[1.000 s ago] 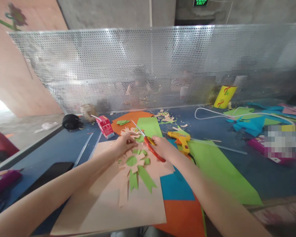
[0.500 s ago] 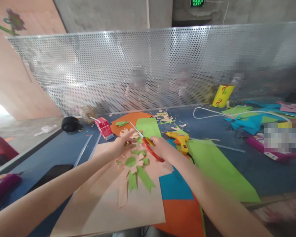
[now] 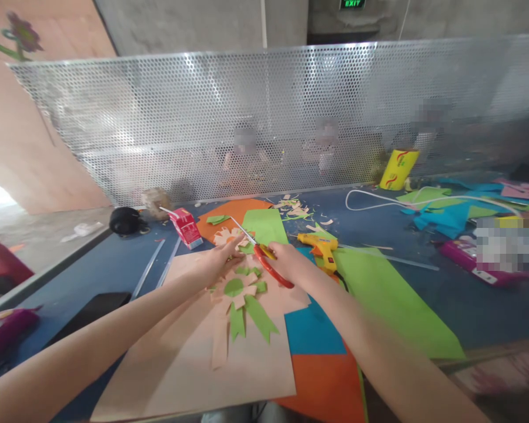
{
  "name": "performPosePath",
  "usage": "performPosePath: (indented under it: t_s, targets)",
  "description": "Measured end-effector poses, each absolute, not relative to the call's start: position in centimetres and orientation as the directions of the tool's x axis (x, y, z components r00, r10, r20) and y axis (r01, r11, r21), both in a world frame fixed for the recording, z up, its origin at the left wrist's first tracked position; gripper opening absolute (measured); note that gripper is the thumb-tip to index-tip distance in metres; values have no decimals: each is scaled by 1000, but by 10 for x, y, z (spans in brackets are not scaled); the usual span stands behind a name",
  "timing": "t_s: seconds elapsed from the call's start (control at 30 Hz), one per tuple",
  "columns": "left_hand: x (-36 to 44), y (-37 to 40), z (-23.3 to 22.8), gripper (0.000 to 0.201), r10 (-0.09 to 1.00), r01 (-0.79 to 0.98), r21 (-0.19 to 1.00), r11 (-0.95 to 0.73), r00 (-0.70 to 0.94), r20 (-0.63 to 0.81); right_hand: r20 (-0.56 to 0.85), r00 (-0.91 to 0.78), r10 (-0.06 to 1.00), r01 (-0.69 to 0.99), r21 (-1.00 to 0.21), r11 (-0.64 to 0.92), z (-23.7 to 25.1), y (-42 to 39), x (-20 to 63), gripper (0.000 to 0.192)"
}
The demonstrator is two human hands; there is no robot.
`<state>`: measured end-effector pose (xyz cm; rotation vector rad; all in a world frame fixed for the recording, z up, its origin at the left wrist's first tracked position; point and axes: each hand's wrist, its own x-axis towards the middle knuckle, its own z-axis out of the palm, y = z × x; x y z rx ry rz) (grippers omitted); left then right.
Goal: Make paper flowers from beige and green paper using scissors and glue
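My right hand [image 3: 287, 262] grips red-handled scissors [image 3: 264, 259], their blades pointing up-left over a green sheet [image 3: 264, 225]. My left hand [image 3: 218, 263] pinches a small green paper piece [image 3: 247, 249] right at the blades. Just below both hands lies a paper rosette [image 3: 240, 292] of peach petals, a green centre and green ribbon tails, resting on a large peach sheet [image 3: 194, 364].
A yellow glue gun [image 3: 320, 245] lies just right of my right hand, on green paper [image 3: 392, 305]. Blue and orange sheets [image 3: 317, 358] lie near the table's front. A red carton [image 3: 186, 227], a black object [image 3: 126, 220], paper scraps and a perforated metal screen [image 3: 264, 117] stand behind.
My left hand's fingers have opened out slightly around the small green piece at the blades. The scissors and rosette stay about where they were.
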<state>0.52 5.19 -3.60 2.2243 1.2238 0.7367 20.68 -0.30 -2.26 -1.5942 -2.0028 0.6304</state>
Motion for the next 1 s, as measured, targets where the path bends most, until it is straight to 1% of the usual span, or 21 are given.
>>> performPosePath:
  t_s: [0.03,0.1,0.17,0.23,0.33,0.43,0.5,0.6,0.7,0.87,0.93,1.0]
  targets:
    - [6,51,-35,60,851,621,602,-501,480,213,105,-190,976,746,-630,213,-22,-3,207,49]
    - [6,50,-33,62,817,677,475,-562,542,197,118,-193,974,747,-626,224,-21,-4,207,50]
    - [7,51,-32,61,805,715,377,-589,562,191,118,-194,974,745,-627,225,-21,-4,207,50]
    - [7,51,-31,58,805,716,371,-591,557,205,109,-188,976,747,-629,214,-21,-4,207,50]
    - [6,52,-32,62,835,705,459,-541,515,194,100,-181,978,758,-620,204,-21,-4,206,48]
    - [4,56,-35,73,881,649,618,-445,442,170,107,-187,977,767,-605,213,-20,-5,205,47]
    - [2,61,-39,77,904,597,701,-389,396,164,107,-188,976,769,-602,214,-20,-4,205,48]
    - [2,69,-43,80,933,602,731,-322,332,137,101,-183,978,773,-600,207,-21,-4,205,48]
    - [6,72,-43,79,937,584,751,-306,326,129,98,-185,978,771,-603,206,-20,-4,206,47]
    - [15,71,-28,68,947,605,738,-299,285,150,126,-173,977,748,-628,213,-21,-6,204,46]
    - [20,79,-16,64,942,559,771,-306,296,159,158,-147,976,723,-657,215,-21,-6,201,44]
    - [27,92,-3,64,942,478,831,-285,302,149,209,-100,973,693,-687,219,-19,-7,199,40]
